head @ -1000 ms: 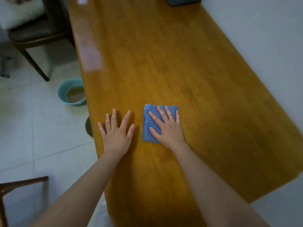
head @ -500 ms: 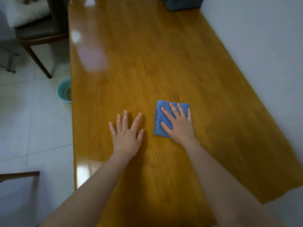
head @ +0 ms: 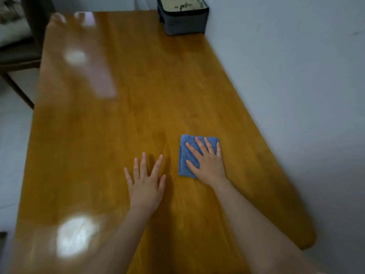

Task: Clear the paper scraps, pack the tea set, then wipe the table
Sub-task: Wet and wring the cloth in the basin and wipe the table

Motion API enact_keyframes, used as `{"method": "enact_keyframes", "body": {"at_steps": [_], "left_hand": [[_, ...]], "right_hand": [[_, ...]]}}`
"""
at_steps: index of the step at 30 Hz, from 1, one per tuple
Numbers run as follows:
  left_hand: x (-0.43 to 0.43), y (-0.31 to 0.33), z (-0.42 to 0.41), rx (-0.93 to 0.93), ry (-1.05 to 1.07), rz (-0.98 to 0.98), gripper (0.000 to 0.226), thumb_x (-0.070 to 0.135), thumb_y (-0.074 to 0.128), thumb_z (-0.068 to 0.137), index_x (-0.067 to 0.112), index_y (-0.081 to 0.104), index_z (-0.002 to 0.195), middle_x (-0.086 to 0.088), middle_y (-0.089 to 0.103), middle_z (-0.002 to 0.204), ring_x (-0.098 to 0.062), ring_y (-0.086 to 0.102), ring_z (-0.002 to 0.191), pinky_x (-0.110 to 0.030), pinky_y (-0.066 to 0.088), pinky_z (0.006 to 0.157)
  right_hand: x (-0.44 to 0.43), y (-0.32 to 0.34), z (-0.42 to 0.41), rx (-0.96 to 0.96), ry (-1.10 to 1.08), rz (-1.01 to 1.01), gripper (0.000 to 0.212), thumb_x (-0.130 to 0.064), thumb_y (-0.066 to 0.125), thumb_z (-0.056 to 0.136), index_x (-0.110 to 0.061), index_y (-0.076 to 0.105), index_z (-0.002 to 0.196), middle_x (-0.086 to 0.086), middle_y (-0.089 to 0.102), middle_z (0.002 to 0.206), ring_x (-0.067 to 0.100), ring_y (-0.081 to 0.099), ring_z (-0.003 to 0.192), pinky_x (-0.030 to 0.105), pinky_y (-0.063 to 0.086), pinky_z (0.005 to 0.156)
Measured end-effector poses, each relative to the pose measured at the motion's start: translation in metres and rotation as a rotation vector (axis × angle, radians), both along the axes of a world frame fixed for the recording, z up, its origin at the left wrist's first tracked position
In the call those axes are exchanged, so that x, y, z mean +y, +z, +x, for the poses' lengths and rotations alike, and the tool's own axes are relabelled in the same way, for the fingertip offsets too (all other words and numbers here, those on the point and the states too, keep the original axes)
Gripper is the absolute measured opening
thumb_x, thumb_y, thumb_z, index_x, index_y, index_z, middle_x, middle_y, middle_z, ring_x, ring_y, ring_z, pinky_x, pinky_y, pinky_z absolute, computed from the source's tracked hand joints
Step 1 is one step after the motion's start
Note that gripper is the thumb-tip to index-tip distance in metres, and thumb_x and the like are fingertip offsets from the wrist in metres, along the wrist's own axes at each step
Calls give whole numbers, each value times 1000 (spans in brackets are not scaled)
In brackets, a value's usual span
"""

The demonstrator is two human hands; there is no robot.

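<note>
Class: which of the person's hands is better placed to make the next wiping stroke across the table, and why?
Probably the right hand: it presses flat on the blue cloth. The left hand lies bare on the table, beside the cloth.

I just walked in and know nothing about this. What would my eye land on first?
First comes the folded blue textured cloth near the middle of the glossy orange-brown wooden table, with the right hand pressed flat on it, fingers straight. The left hand lies flat on the bare wood beside it, apart from the cloth. At the far right corner, by the pale wall, stands a grey fabric case with a patterned lid.
</note>
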State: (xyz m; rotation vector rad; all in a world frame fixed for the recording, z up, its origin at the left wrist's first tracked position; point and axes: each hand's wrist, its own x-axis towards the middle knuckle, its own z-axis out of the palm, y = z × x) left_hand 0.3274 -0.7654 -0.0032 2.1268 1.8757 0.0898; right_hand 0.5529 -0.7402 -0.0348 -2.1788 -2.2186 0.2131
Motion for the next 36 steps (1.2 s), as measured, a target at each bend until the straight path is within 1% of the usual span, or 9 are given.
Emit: {"method": "enact_keyframes", "body": {"at_steps": [5, 9, 12, 16, 19, 22, 26, 30, 36], "left_hand": [[6, 7, 40, 16, -63, -37, 58, 56, 26, 98, 49, -3, 148, -3, -8, 162, -28, -10, 148, -55, -9, 115], [11, 4, 71, -3, -54, -8, 62, 65, 7, 87, 51, 6, 148, -1, 3, 162, -29, -3, 149, -54, -9, 114], [12, -1, 94, -10, -23, -9, 67, 66, 4, 82, 51, 10, 147, -1, 6, 162, -30, 0, 149, -55, -5, 115], [18, -1, 124, 4, -38, -33, 72, 68, -3, 77, 52, 1, 147, -1, -4, 162, -28, -7, 149, -52, -7, 117], [19, 2, 141, -23, -26, -1, 72, 69, 0, 78, 51, 4, 148, -1, -3, 162, -29, -5, 149, -53, -5, 117], [14, 5, 150, 15, -7, -30, 68, 68, 3, 82, 51, 0, 148, -1, -7, 162, -28, -9, 148, -53, -8, 116], [0, 10, 156, 62, -33, -72, 60, 62, 22, 96, 50, -5, 148, -1, -14, 161, -28, -15, 147, -53, -11, 116], [-12, 14, 159, 72, -57, -80, 59, 60, 23, 97, 50, -6, 148, -1, -15, 161, -28, -17, 147, -53, -12, 116], [-41, 9, 165, 84, -84, -65, 59, 60, 18, 96, 50, -8, 148, -1, -17, 161, -28, -20, 146, -55, -14, 115]], "right_hand": [[-3, -1, 36, -6, -60, 5, 63, -67, 15, 93, -46, 13, 152, -7, 11, 163, 20, 3, 151, 57, -2, 118], [-2, -3, 80, -24, -100, 17, 63, -67, 16, 93, -45, 16, 152, -7, 12, 162, 21, 5, 150, 56, 2, 119], [0, -3, 106, -6, -80, 27, 62, -66, 18, 93, -45, 17, 152, -7, 13, 162, 21, 6, 150, 56, 2, 119], [1, -2, 140, -8, -63, 34, 62, -66, 18, 93, -45, 18, 152, -7, 15, 162, 21, 8, 150, 55, 0, 118], [-1, -4, 162, -26, -56, 40, 63, -67, 18, 93, -43, 20, 152, -6, 17, 161, 22, 11, 150, 55, 1, 118], [-4, -4, 170, -33, -50, 41, 65, -67, 17, 92, -42, 21, 152, -5, 19, 161, 23, 13, 149, 56, 3, 118], [-19, -2, 182, -37, -91, 23, 67, -67, 13, 90, -41, 17, 152, -5, 17, 162, 24, 13, 149, 56, 5, 118], [-42, -4, 191, -7, -131, 31, 66, -65, 13, 91, -40, 16, 152, -2, 19, 161, 27, 16, 148, 56, 9, 118], [-73, -5, 190, 6, -142, 35, 64, -63, 15, 93, -38, 16, 152, -2, 21, 161, 27, 16, 148, 55, 9, 119]]}}
